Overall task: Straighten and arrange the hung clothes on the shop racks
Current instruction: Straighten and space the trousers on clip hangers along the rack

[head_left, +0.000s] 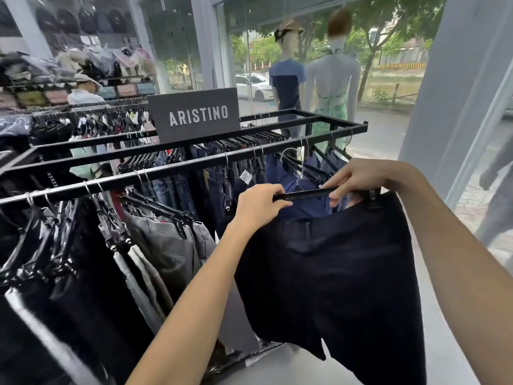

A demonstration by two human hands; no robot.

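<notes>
One dark garment (333, 273) hangs clipped on one black hanger (305, 194). It is held clear of the rack (166, 169), just in front of the rack's right end. Two grips have the hanger bar. The left grip (259, 205) curls round its left end, and the right grip (361, 179) pinches it nearer the right clip. Beyond stand one ARISTINO sign (194, 115) and two mannequins (287, 79).

Daylit glass shopfront (388, 79), pale floor (277, 368)
</notes>
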